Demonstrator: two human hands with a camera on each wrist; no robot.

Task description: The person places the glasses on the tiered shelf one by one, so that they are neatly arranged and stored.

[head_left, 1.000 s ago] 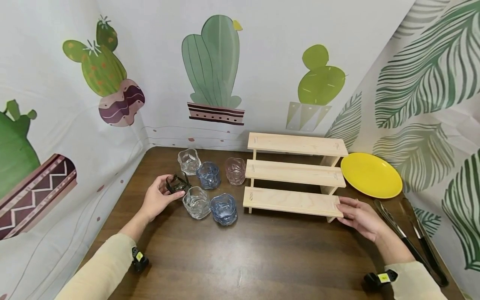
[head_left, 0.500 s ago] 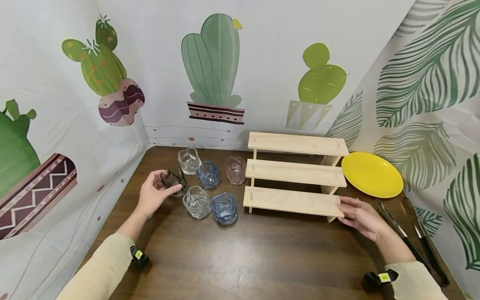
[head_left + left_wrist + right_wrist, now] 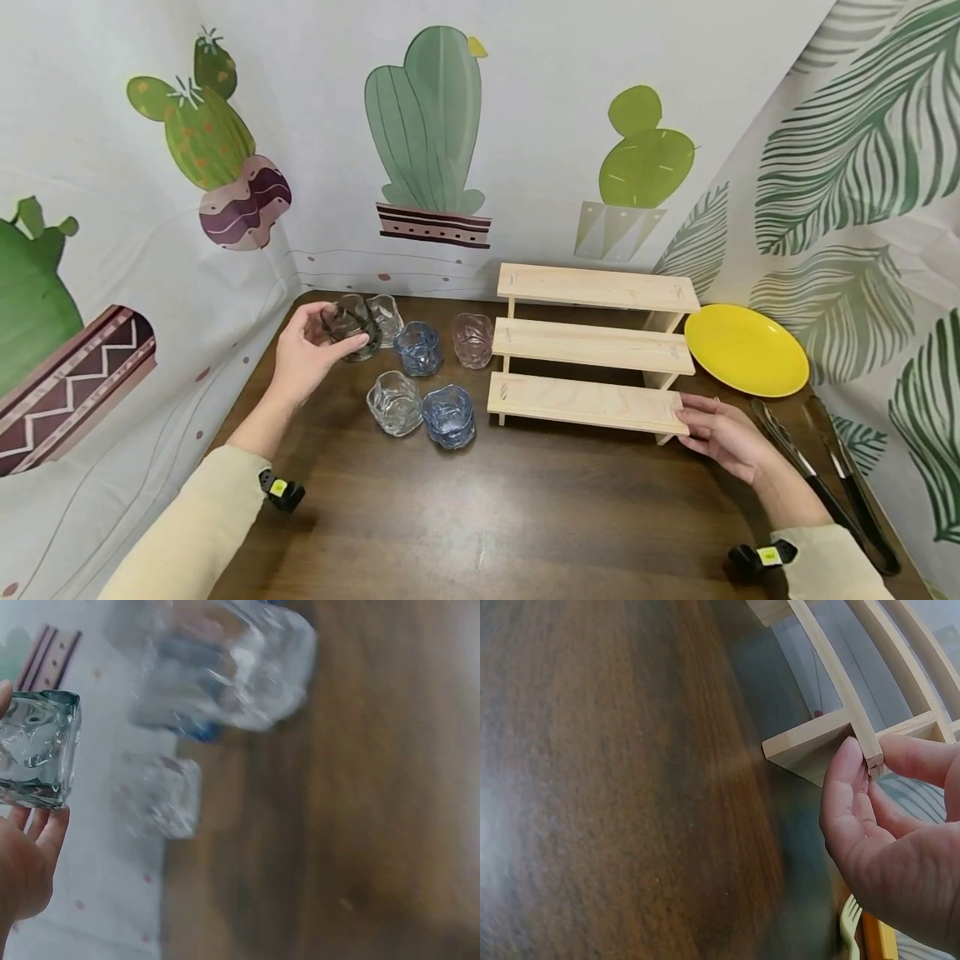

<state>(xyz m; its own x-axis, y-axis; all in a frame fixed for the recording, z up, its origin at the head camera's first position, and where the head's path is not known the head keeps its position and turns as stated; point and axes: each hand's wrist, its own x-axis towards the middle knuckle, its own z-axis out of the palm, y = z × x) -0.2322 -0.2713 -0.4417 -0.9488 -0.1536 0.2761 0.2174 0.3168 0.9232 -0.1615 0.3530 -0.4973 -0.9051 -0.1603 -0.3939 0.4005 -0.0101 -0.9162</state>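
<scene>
In the head view, my left hand (image 3: 300, 358) grips a smoky dark drinking glass (image 3: 351, 329), thumb on the near side. The glass appears raised, overlapping a clear glass (image 3: 387, 320) at the back left. The left wrist view catches the same dark glass (image 3: 37, 754) at its left edge, fingers under and behind it. At the other side, my right hand (image 3: 723, 437) pinches the right end of the lowest board of a three-step wooden rack (image 3: 585, 404). Thumb and fingertips meet around that board end in the right wrist view, beside the rack's side panel (image 3: 810, 742).
Near the rack's left side stand a pink glass (image 3: 472, 342) and a blue glass (image 3: 418, 350). Another clear glass (image 3: 395, 406) and blue glass (image 3: 448, 418) sit in front. A yellow plate (image 3: 746, 350) and black-handled tongs (image 3: 802, 471) lie to the right.
My left hand has shifted the dark glass from beside the front clear glass, first slightly left, then up and back toward the rear clear glass. My right hand stays on the rack.
</scene>
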